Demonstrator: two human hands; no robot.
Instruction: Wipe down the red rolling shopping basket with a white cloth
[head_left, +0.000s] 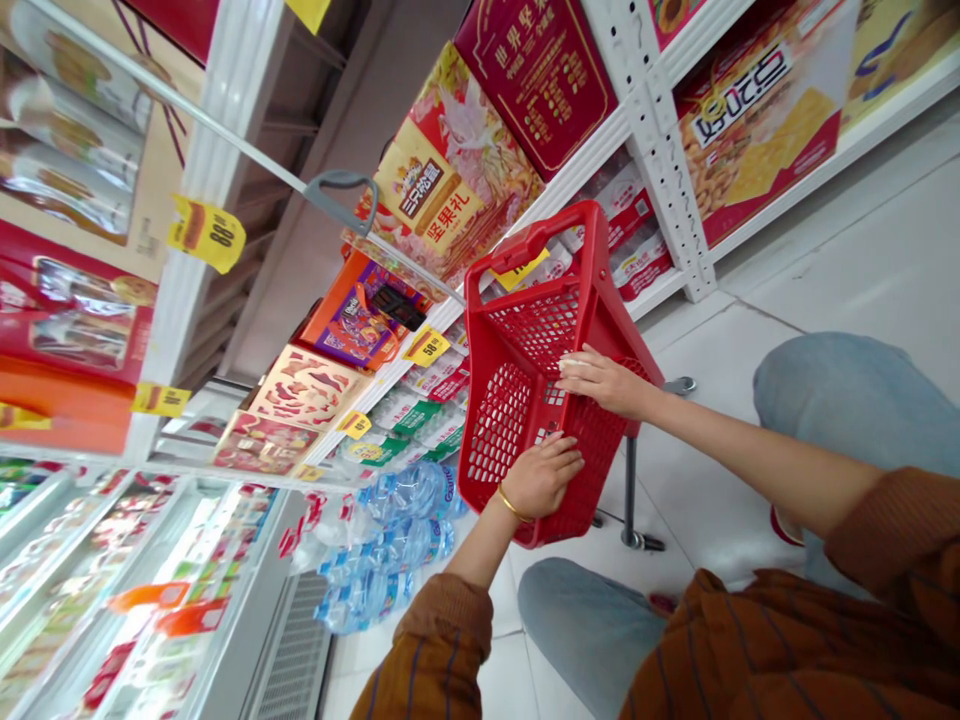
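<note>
A red plastic shopping basket (611, 320) stands tilted in my view, with perforated walls and a moulded handle at its top end. Metal legs (630, 490) show beneath it. My left hand (541, 475), with a gold bangle at the wrist, lies over the near rim with its fingers bent inward. Farther along that rim, my right hand (606, 385) hooks its fingers over the edge. Something small and whitish shows at its fingertips; I cannot tell what it is. The thumbs are mostly hidden.
Shelves with gift boxes (457, 160) and yellow price tags (427, 346) run beside the basket. Shrink-wrapped water bottles (405, 540) stand on the floor to the left. A fridge display (135, 590) is at lower left. My knees (847, 400) flank the tiled floor (697, 520).
</note>
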